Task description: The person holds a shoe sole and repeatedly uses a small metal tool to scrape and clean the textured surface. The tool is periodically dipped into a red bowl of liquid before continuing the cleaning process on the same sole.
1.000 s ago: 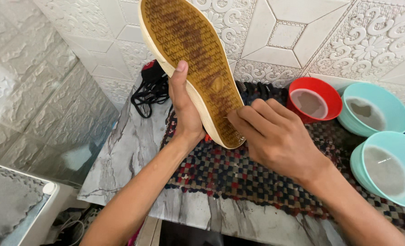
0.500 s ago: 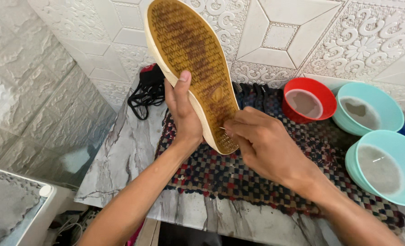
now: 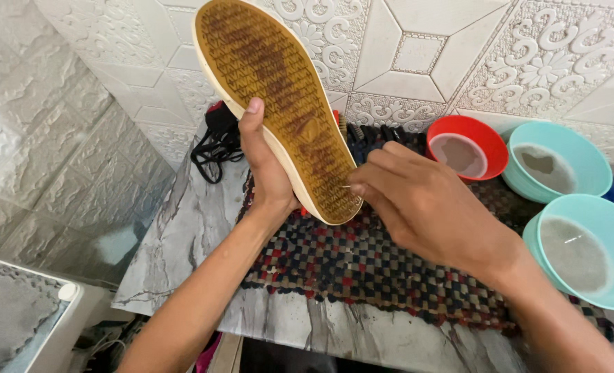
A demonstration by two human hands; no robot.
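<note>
My left hand (image 3: 269,166) grips a shoe (image 3: 272,90) by its side and holds it up with the tan, dirt-streaked sole facing me, toe toward the wall. Pinched fingers of my right hand (image 3: 424,207) sit at the heel end of the sole. A thin pin-like tip (image 3: 347,185) sticks out from them and touches the tread. The rest of that tool is hidden in my fingers. The shoe's upper is out of sight behind the sole.
A woven checked mat (image 3: 362,269) lies on the marble-patterned table (image 3: 182,228). At the right stand a red bowl (image 3: 467,146) and two teal bowls (image 3: 559,166) (image 3: 583,252), all with murky water. Black laces (image 3: 217,141) lie by the wall. A white appliance (image 3: 16,318) is at lower left.
My right hand's fingers have closed into a pinch and shifted left onto the heel end of the sole. The shoe stays held up by my left hand.
</note>
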